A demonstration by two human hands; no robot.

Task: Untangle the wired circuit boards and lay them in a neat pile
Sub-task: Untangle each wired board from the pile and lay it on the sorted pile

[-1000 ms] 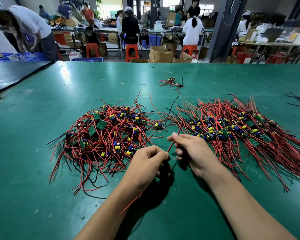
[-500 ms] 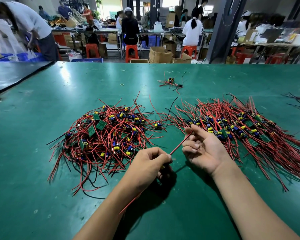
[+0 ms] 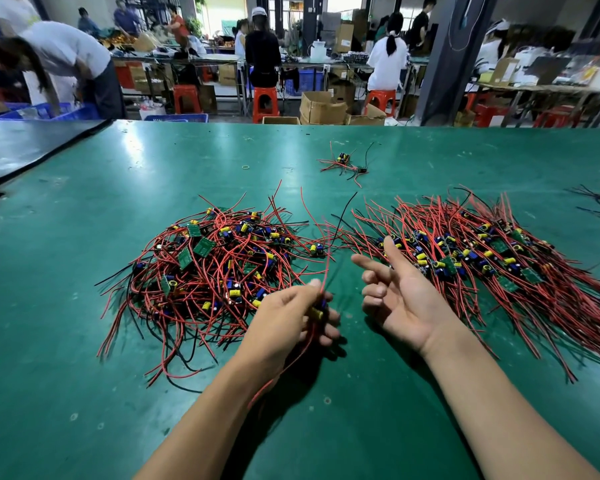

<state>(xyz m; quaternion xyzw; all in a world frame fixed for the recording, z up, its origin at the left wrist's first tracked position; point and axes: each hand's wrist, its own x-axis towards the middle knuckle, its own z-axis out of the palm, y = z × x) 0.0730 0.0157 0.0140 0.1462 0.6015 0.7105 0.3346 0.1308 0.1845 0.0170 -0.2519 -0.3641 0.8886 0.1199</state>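
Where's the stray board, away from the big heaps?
Head view: stray board, far centre of the table, beyond left heap and right heap, near a rubber band.

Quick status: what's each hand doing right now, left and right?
Left hand: closed on a wired circuit board, its red wires trailing from the grip.
Right hand: open, palm up, holding nothing.

tabletop (image 3: 84, 341): plain green, with pale patches of glare
left heap (image 3: 201, 278): red wires mostly, a few black; green boards, yellow and blue parts
right heap (image 3: 499, 265): the same red, black, green, yellow and blue
held board (image 3: 317, 311): yellow and blue between my left fingers (image 3: 329, 337), red and black wires
far bunch (image 3: 343, 161): red and black wires, a yellow part
stools (image 3: 265, 98): orange-red
crates (image 3: 66, 112): blue
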